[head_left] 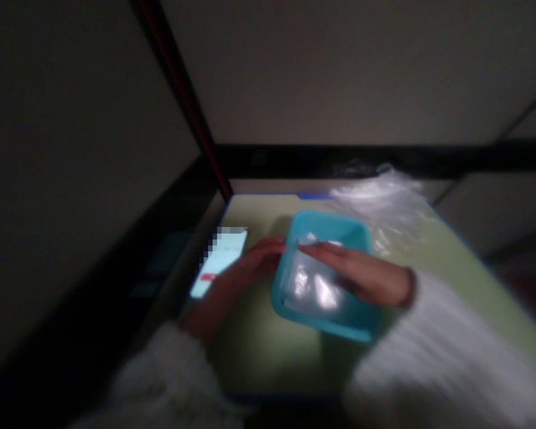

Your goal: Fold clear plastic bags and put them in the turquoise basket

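Note:
A turquoise plastic basket (pixel 328 331) sits on the pale green tabletop, a little tilted in view. Inside it lies a shiny clear plastic packet (pixel 310 286); its contents are too blurred to make out. My left hand (pixel 261 260) is at the basket's left side, fingers stretched toward the outer wall and seeming to touch it. Over the basket reaches my right hand (pixel 352 268) from the right, its fingers straight and close together above or on the packet. Whether it presses on the plastic cannot be told.
A phone with a lit screen (pixel 223 259) lies left of my left hand. Crumpled clear plastic (pixel 384 199) rests at the table's far right. The table (pixel 268 363) has a blue edge, with a wall behind and a dark red post (pixel 183 89) at the far left corner.

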The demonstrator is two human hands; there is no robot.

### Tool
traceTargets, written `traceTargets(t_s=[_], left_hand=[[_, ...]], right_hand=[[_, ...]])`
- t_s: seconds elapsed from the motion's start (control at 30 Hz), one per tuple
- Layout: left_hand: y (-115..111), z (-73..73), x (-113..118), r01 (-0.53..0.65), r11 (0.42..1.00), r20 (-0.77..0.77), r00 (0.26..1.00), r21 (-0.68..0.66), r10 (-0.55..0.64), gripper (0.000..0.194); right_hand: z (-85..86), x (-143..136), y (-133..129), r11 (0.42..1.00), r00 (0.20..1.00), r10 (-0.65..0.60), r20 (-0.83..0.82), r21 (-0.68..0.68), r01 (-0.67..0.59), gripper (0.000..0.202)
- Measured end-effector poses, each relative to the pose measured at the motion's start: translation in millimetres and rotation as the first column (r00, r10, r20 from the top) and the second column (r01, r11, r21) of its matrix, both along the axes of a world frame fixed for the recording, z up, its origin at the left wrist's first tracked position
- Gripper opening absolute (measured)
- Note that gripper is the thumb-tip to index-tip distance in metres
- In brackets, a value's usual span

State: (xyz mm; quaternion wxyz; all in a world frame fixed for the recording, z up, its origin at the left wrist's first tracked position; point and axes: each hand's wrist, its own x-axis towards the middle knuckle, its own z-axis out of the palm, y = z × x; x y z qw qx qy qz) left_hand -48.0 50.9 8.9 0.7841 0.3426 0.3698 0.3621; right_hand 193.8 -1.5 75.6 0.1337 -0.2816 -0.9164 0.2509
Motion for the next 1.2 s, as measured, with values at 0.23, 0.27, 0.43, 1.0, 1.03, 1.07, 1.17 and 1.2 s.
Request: traceTargets(t_s=[0.23,0.27,0.43,1.0,1.03,1.07,1.17,1.2], left_hand=[[2.3,-6.0,-2.7,0.004,1.0,0.013,1.0,0.008,-0.004,0.018],[1.6,-3.5,-1.5,0.013,1.0,0.013,1.0,0.002,-0.013,0.018],[-2.0,7.5,3.3,0.034,0.999,0.022,0.999,0.005,-0.034,0.016],[-5.0,14.7,6.2,0.019,1.0,-0.03,0.999,-0.015,-0.019,0.014],[-5.0,14.3,6.1,0.009,1.0,-0.033,0.999,-0.016,-0.01,0.014],[-5.0,13.7,6.0,0.002,1.0,-0.037,0.999,-0.014,-0.002,0.015],[-4.8,11.7,5.8,0.015,1.0,-0.037,0.999,-0.003,-0.016,0.014],[-4.7,11.1,5.7,0.022,1.0,-0.037,0.999,0.0,-0.022,0.015]], right_hand=[[9.6,0.2,-0.6,0.999,0.997,-0.006,-0.075,-0.049,0.002,0.083],[11.7,0.2,-1.7,0.998,0.997,-0.001,-0.079,-0.056,-0.004,0.084],[16.7,-1.0,-7.5,0.997,0.995,0.026,-0.097,-0.066,-0.033,0.083],[-11.7,-0.6,0.0,0.965,0.985,-0.167,-0.051,-0.215,0.153,0.093],[-13.2,-1.4,0.2,0.974,0.985,-0.174,-0.015,-0.149,0.17,0.094],[-13.3,-2.6,-0.3,0.978,0.982,-0.188,0.026,-0.09,0.189,0.096],[-7.8,-7.4,-3.8,0.964,0.942,-0.264,0.206,0.043,0.261,0.097],[-5.2,-9.2,-5.1,0.956,0.918,-0.294,0.265,0.079,0.283,0.095]])
